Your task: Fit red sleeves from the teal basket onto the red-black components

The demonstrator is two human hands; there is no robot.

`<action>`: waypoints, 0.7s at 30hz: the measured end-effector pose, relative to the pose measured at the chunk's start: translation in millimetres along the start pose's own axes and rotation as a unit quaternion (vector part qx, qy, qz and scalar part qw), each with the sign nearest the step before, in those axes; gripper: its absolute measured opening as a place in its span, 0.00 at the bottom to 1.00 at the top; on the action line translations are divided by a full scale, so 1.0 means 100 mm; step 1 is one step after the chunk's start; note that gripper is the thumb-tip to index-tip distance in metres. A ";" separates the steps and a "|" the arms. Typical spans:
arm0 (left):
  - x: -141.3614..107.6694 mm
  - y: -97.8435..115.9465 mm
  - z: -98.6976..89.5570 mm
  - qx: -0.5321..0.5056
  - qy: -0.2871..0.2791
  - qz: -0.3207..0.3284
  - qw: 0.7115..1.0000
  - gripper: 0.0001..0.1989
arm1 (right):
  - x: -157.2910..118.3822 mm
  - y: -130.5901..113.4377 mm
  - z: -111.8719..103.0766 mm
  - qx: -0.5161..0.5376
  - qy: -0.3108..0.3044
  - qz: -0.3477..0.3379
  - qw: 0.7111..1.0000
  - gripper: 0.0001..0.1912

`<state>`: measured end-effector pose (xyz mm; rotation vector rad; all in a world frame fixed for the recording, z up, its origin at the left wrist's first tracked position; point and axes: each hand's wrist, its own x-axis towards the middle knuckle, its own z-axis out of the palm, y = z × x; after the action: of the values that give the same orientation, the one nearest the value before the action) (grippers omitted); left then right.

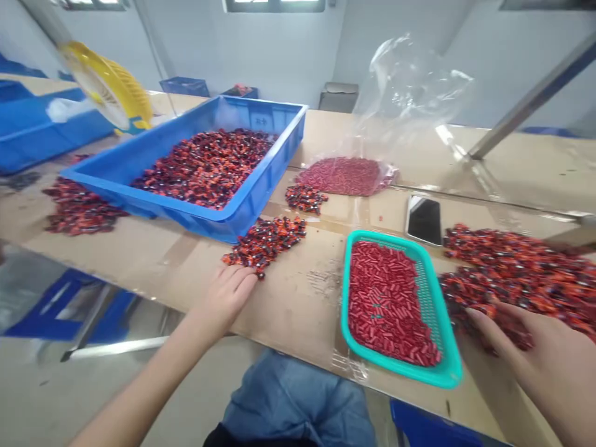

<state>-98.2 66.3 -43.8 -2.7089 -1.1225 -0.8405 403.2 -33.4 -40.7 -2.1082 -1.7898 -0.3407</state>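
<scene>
My left hand (237, 287) rests at the near end of a small pile of red-and-black parts (267, 242), its fingers lying flat and touching the pile's edge. At the far right, my right hand (544, 347) reaches into a larger heap of the same small parts (526, 261). Its thumb stands apart from the forefinger with loose parts around them; the other fingertips are hidden. Between my hands sits a green plastic basket (449, 347) holding many short red tubes (386, 298). Another little cluster of red-and-black parts (306, 197) lies farther back.
A large blue crate (223, 216) of red-and-black parts stands left of centre, with a pile (81, 208) beside it. Behind the basket are a phone (424, 219) and an open clear bag (410, 81) with red tubes. A yellow fan (112, 84) stands at the left.
</scene>
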 end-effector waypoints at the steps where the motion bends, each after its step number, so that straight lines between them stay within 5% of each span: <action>1: 0.00 -0.02 0.02 -0.012 0.004 -0.002 1.000 0.13 | 0.01 -0.03 -0.03 -0.026 0.019 -0.003 0.999 0.39; 5: 0.03 0.10 -0.01 -0.071 0.022 -0.021 0.997 0.11 | -0.02 -0.46 -0.14 -0.008 0.059 -0.059 0.996 0.35; 11: 0.17 0.64 -0.04 -0.287 0.106 -0.143 0.941 0.10 | 0.03 -1.12 0.04 0.113 -0.054 -0.217 0.968 0.18; 14: 0.22 0.86 -0.01 -0.341 0.113 -0.175 0.917 0.09 | 0.10 -1.21 0.22 0.108 -0.086 -0.245 0.960 0.15; 18: 0.24 1.01 0.00 -0.454 0.116 -0.253 0.846 0.13 | 0.15 -1.19 0.29 0.089 -0.111 -0.261 0.955 0.10; 21: 0.23 1.06 0.04 -0.454 0.109 -0.260 0.845 0.13 | 0.15 -1.18 0.24 0.082 -0.121 -0.266 0.953 0.09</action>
<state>-11.3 5.2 -22.6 -2.7764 -1.7725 -2.1895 288.5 6.7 -43.0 -1.5813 -2.4298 -0.0566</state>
